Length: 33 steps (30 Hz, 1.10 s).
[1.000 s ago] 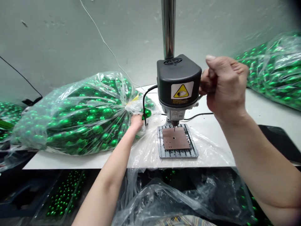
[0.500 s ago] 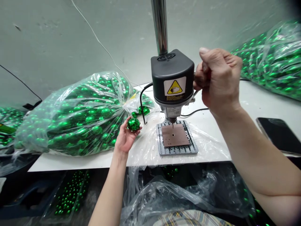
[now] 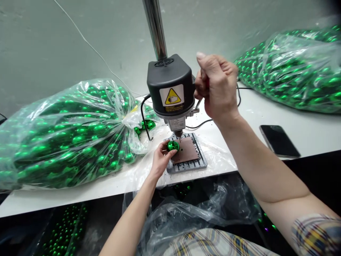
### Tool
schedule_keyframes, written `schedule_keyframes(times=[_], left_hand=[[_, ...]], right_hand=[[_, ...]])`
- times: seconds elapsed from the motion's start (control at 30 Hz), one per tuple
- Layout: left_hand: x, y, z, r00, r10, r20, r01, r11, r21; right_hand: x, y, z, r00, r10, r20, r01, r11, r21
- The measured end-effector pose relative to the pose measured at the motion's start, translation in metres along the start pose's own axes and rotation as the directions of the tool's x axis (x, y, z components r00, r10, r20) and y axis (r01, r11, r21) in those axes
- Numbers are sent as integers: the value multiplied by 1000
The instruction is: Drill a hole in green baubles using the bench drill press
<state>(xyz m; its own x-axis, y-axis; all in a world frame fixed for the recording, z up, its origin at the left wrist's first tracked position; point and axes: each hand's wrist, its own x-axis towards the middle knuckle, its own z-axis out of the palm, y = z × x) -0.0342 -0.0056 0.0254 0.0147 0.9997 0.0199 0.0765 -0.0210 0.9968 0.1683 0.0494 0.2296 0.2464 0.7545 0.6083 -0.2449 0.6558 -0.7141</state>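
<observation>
My left hand (image 3: pixel 160 160) holds a shiny green ball (image 3: pixel 173 145) at the left edge of the brown pad (image 3: pixel 188 150) on the drill press base plate (image 3: pixel 186 165), just left of the drill bit (image 3: pixel 179 136). My right hand (image 3: pixel 217 87) is closed around the feed lever on the right side of the black drill press head (image 3: pixel 170 87). A large clear bag of green balls (image 3: pixel 66 131) lies on the white table to the left, its open mouth near the drill.
A second bag of green balls (image 3: pixel 290 67) lies at the back right. A black phone (image 3: pixel 279 140) rests on the white table (image 3: pixel 314 131). Clear plastic sheeting (image 3: pixel 191 217) hangs below the table edge. More green balls (image 3: pixel 64 231) sit in a tray underneath.
My left hand took a green ball from the bag's mouth and carried it right to the drill plate. My right hand stays on the lever. The view shifted right.
</observation>
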Motion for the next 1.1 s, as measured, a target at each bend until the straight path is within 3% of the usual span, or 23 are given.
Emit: schedule_keyframes(times=[0.2, 0.4, 0.73, 1.1], left_hand=[[11, 1, 12, 991, 130, 15, -130, 958, 256], [6, 5, 28, 936, 326, 135, -353, 845, 402], [8, -22, 36, 972, 233, 11, -227, 934, 274], [8, -21, 36, 975, 220, 35, -219, 923, 315]], right_hand=[[2, 3, -1, 1000, 8, 22, -8, 1000, 1], [2, 3, -2, 1000, 2, 8, -2, 999, 54], [1, -2, -2, 1000, 19, 18, -20, 1000, 3], [-35, -3, -6, 980, -198, -23, 199, 976, 90]])
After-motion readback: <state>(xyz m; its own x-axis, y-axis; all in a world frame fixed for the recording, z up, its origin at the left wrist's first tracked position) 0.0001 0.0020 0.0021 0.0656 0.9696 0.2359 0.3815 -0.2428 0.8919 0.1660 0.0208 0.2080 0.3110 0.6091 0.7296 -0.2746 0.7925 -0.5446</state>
